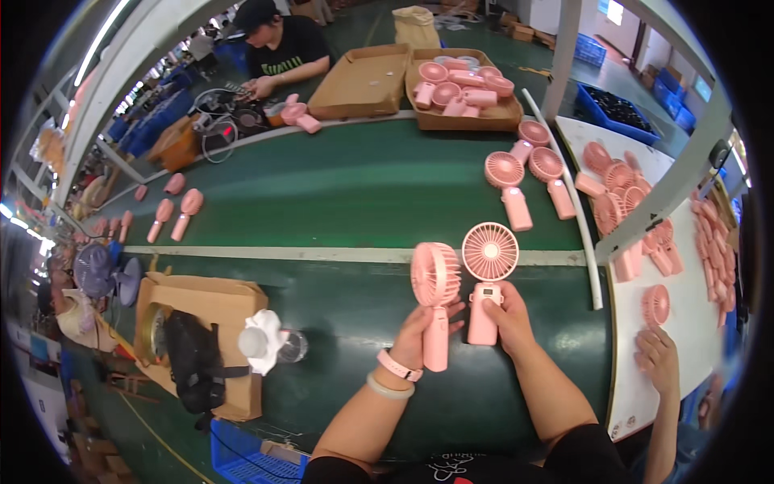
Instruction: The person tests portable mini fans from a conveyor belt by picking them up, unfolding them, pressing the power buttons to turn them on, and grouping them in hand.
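Observation:
My left hand (413, 337) grips a pink handheld fan (435, 278) by its handle. That fan stands upright and is turned sideways, so its ribbed cage shows in profile. Close beside it, a second handheld fan (490, 252) faces me, with a round grille and a small dark display on its handle. My right hand (510, 319) is closed round this handle, the thumb pressed on its front. Both fans are held above the green work surface (363, 403). Just beyond them lie several more pink fans (517, 208).
A cardboard tray (468, 121) of fans stands at the far side, near a seated person (278, 52). On the right, another person's hand (659, 359) touches a fan on a white table (637, 387). A cardboard box (242, 290) with a black bag (193, 363) lies left.

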The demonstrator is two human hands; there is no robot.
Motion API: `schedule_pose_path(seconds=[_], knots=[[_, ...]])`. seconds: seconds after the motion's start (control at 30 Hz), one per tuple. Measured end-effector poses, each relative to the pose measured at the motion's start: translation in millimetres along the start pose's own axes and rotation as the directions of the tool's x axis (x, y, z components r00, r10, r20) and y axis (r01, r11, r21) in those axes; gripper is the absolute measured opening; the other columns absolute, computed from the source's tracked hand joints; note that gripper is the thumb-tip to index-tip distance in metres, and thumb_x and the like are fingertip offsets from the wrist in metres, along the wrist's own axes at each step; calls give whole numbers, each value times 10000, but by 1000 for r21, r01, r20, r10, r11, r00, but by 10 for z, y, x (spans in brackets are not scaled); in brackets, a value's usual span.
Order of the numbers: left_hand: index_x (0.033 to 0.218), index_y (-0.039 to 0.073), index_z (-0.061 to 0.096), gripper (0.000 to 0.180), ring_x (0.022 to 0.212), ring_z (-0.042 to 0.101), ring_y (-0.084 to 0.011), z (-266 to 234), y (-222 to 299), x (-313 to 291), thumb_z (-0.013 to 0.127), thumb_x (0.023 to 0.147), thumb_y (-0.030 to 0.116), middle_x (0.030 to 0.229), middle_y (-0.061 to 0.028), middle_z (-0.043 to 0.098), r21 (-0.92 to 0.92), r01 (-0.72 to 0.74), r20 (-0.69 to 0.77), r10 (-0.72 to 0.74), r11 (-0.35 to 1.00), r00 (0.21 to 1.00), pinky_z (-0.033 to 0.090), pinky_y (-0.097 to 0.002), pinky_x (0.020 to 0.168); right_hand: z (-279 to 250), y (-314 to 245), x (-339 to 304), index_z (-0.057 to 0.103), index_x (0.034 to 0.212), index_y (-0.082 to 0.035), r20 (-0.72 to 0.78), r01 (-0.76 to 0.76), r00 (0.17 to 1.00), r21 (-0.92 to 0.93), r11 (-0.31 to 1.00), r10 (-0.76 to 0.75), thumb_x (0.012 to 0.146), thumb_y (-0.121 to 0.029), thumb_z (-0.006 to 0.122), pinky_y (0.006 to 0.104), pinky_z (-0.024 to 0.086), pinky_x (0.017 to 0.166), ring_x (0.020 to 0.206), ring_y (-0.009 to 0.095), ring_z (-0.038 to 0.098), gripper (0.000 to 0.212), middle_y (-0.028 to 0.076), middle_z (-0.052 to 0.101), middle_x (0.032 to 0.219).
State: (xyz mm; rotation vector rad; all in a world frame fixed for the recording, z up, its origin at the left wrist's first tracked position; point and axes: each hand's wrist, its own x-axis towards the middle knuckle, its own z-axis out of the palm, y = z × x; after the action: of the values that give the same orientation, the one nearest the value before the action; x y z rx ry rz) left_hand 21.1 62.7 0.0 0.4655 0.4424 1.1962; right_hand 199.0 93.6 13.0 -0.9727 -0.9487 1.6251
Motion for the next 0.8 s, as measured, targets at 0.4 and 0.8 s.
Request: schedule_pose_path(seconds=[0.4, 0.8], knots=[[1200, 62, 432, 426, 1122, 494, -294, 18, 25, 9, 403, 922, 383, 1233, -132, 479, -207, 57, 190, -17, 977, 982, 455, -484, 886, 60, -72, -43, 528, 1159, -10, 363, 256, 921, -284, 924, -143, 802, -18, 583, 245, 480, 748, 944, 142, 509, 362, 65, 452, 1062], [1158, 69, 490, 513, 939, 556, -269, 47, 108, 56, 363, 903, 496, 1188, -190, 502, -411, 157, 58, -146, 898, 988, 453, -379, 778, -56, 61, 10, 558, 1037, -19, 84, 248, 968, -224, 943, -234, 815, -33, 561, 218, 435, 672, 768, 84, 516, 222, 12, 499, 923]])
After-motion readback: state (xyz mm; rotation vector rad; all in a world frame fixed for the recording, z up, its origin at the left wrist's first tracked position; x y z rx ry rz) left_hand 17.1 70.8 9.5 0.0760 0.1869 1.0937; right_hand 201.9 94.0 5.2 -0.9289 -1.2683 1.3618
